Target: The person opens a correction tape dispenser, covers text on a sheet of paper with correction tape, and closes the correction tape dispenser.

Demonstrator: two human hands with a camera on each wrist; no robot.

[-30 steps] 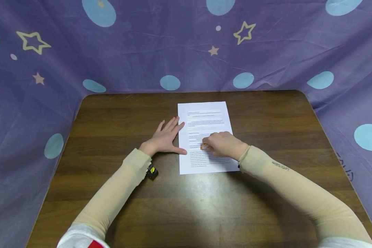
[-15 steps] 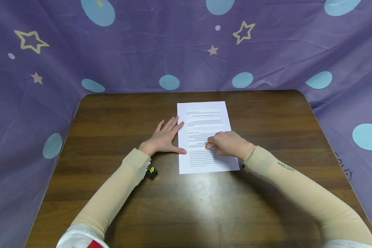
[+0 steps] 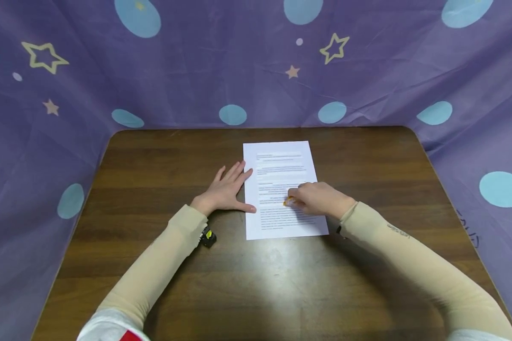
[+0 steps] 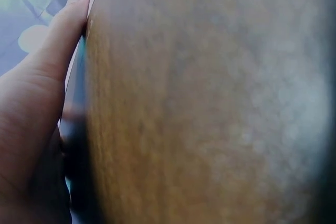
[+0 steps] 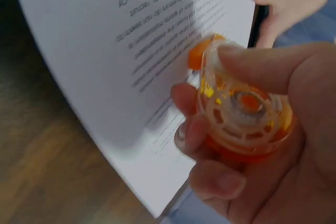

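Observation:
A sheet of printed paper (image 3: 275, 148) lies on the wooden table, with paler white bands among its upper lines. My left hand (image 3: 225, 193) is spread flat at the sheet's left edge, its fingertips and thumb tip on the margin; the thumb (image 4: 60, 38) shows in the left wrist view. Over the lower middle of the text, my right hand (image 3: 321, 199) grips a correction tape (image 5: 244, 111) with a clear and orange case. Its thumb is on one side and its fingers are curled round the other. The orange tip end (image 5: 198, 55) points down at the printed lines.
The brown tabletop (image 3: 256, 293) extends around the sheet, with its far edge against a purple curtain (image 3: 187, 71) patterned with stars and dots. A small black device (image 3: 207, 237) is strapped at my left wrist.
My right hand has slid a little to the right across the text with the correction tape in its grip, mostly in the first half second. The left hand stays in place on the sheet.

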